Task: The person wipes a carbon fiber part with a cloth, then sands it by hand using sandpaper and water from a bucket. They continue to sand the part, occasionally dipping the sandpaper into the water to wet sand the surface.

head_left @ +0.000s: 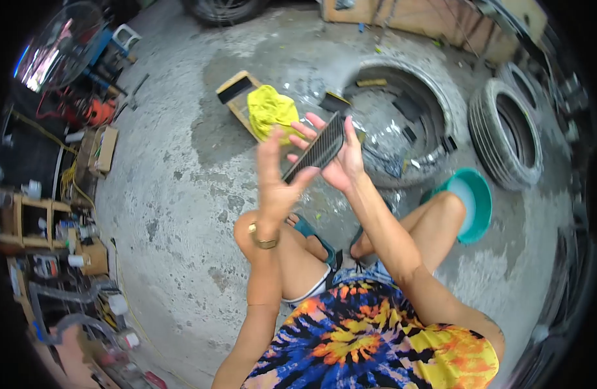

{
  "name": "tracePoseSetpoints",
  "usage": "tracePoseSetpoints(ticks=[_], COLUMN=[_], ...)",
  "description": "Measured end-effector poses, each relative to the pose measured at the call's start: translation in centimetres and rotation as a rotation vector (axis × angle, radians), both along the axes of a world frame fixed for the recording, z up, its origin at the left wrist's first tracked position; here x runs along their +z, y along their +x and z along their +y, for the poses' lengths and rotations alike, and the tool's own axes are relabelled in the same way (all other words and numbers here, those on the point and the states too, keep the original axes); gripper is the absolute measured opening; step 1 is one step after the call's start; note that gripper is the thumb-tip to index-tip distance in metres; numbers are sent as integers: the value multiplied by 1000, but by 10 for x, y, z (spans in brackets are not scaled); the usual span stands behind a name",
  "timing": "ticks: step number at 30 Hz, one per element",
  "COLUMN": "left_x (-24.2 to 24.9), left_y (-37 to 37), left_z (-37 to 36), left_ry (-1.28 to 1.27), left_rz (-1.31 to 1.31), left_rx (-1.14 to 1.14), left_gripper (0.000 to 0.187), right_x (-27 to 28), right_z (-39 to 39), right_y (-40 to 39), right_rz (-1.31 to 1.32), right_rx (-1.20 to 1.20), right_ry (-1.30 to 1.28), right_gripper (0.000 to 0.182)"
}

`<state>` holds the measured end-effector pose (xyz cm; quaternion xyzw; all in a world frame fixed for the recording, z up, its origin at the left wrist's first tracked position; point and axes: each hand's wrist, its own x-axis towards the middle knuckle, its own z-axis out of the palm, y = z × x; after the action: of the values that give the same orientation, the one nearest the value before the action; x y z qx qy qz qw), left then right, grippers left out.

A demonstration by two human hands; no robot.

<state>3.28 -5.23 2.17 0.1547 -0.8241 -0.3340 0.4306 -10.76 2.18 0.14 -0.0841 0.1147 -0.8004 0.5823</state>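
Note:
A flat, dark panel with a woven-looking pattern point(318, 150) lies tilted across my right hand point(342, 170). The thumb is along its far right edge and the fingers reach out behind it on the left. My left hand point(277, 188), with a gold watch point(262, 241) on the wrist, is at the panel's lower end. Its fingers are spread and a little smeared by motion, and the thumb overlaps the panel's near edge. Just beyond both hands, a yellow cloth point(271, 110) is bunched on a wooden board point(238, 84) with a black strip at its far end.
A tyre point(444, 97) lies flat on the wet concrete, with dark pieces and water inside it. More tyres point(506, 136) lean at the right. A green bucket point(483, 207) of cloudy liquid stands by my right knee. Shelves with tools point(35, 223) line the left side.

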Motion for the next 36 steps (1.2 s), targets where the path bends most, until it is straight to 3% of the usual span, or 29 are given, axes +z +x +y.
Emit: tracePoseSetpoints(ticks=[3,5,7,9,11,13,15,16,17,19,21,25,26,28,29,30,31,32,35,36], left_x=[21,-15,-86,-210,-274,-253,-186,-145,-109,-40,-7,-27,-41,-65,-67,-61,-58,-60,-69,-70], left_y=[56,95,141,219,221,203,179,164,146,96,55,-19,-26,-37,-35,-30,-26,-25,-17,-16], left_z=[13,13,22,38,120,158,163,153,147,126,115,104,116,137,139,143,145,144,143,142], left_ry=[250,532,749,1055,811,1031,1251,1245,1134,613,372,736,732,791,793,975,1155,1157,1147,1139], left_rz=[96,184,-50,-613,-325,-198,21,126,186,121,-53,-621,-626,-354,-364,-410,-454,-454,-416,-415], left_rx=[189,283,413,312,270,303,375,404,422,477,165,-406,-419,-579,-592,-567,-531,-525,-445,-412], left_gripper=[62,50,48,54,59,58,56,55,54,48,42,39,39,42,42,42,42,42,42,41], right_x=[1,4,0,-11,-21,-40,-49,-54,-49,-44,-37,-38,-42,-49,-61,-70,-42,-29,59,88], right_z=[38,62,82,98,112,126,134,137,140,146,153,158,160,168,170,174,186,192,226,239], right_y=[-11,-15,-19,-22,-24,-27,-26,-23,-20,-14,-5,5,5,1,-6,-9,-18,-27,-41,-44], right_rz=[-89,-134,-162,-201,-232,-275,-310,-329,-347,-352,-360,-250,-191,-183,107,403,591,666,880,1192], right_rx=[-88,-118,-142,-162,-195,-225,-237,-244,-241,-220,-197,-266,-334,-384,-484,-567,-571,-669,-880,-956], right_ry=[-34,-13,-8,10,50,37,72,102,153,194,232,271,299,320,498,674,786,823,542,541], right_gripper=[81,78,77,75,75,70,70,70,68,69,69,66,65,57,55,55,58,60,41,41])
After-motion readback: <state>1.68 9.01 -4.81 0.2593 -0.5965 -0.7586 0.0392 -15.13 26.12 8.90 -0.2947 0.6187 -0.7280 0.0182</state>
